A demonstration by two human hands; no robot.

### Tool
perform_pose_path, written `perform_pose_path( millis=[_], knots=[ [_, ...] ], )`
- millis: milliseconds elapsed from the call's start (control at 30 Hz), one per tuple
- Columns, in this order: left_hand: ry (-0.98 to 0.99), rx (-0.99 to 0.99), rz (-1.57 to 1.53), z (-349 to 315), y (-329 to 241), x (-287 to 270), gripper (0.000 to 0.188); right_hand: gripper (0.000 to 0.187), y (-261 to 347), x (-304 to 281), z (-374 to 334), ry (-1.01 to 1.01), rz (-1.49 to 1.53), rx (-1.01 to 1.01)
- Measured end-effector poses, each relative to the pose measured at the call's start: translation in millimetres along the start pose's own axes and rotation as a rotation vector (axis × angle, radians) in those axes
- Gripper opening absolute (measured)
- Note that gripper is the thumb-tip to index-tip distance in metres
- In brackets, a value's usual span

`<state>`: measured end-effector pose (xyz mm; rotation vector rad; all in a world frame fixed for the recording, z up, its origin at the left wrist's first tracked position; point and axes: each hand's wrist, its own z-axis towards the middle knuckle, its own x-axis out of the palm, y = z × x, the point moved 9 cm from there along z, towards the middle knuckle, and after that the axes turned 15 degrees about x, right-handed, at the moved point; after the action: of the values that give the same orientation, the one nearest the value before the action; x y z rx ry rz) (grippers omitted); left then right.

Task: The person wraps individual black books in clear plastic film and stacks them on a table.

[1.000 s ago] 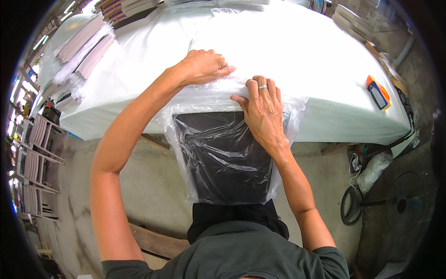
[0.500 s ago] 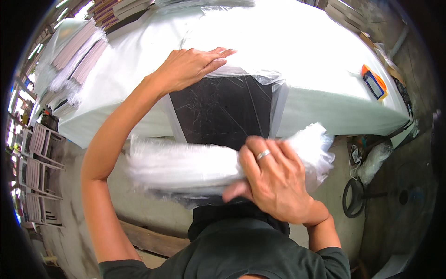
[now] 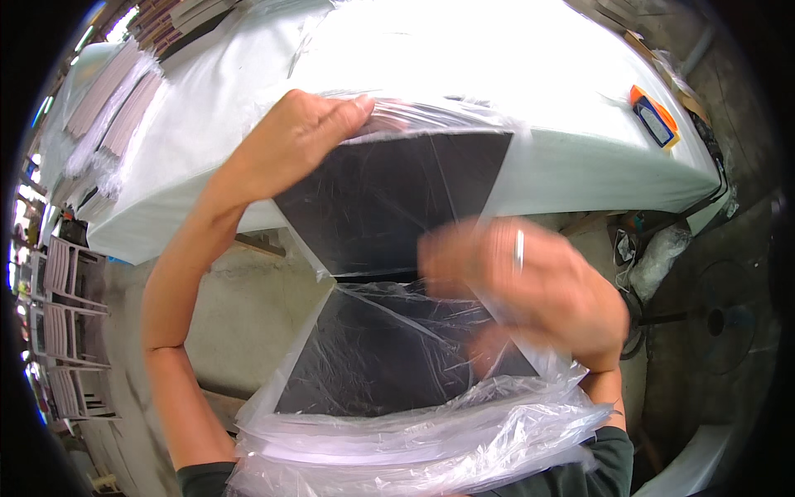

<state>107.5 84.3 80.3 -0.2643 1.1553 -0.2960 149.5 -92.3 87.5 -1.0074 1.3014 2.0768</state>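
Note:
A black panel in a clear plastic sleeve (image 3: 389,199) slopes down from the table's front edge. My left hand (image 3: 310,137) grips its upper left corner, thumb on top and fingers curled out of sight. Below a crease lies a second black sleeved face (image 3: 373,356), reaching toward my body. A thick bundle of layered clear plastic sleeves with white edges (image 3: 422,447) lies along its near end, against my shirt. Over the right side of the crease hovers my right hand (image 3: 530,290), a ring on one finger; motion smears its fingers, so its grip is unclear.
A pale cloth covers the table (image 3: 580,174). On its right lies an orange and blue tool (image 3: 654,118). Stacks of sleeved sheets (image 3: 112,108) stand at the left, with cartons (image 3: 178,25) behind. Chairs (image 3: 74,315) line the floor at left; a fan (image 3: 719,321) is at right.
The sleeved bundle has swung down toward my body, exposing a second black face. My left hand, flat before, now grips the upper edge. My right hand has moved up and right, off the bundle.

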Motion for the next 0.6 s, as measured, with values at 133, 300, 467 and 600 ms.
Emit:
perform_pose_path(
  millis=[133,300,467,600],
  knots=[
    [-0.100,-0.234,-0.617,2,-2,-1,0.043,0.047,-45,3,19,-0.560,-0.552,0.137],
    [-0.105,-0.259,-0.484,-4,29,6,0.038,0.051,-31,22,5,-0.679,-0.706,0.179],
    [-0.115,-0.342,-0.556,-6,30,8,0.038,0.047,-9,21,-23,-0.633,-0.690,0.250],
    [-0.161,-0.329,-0.802,-13,23,6,0.045,0.035,1,17,-44,-0.265,-0.270,0.319]
  ],
)
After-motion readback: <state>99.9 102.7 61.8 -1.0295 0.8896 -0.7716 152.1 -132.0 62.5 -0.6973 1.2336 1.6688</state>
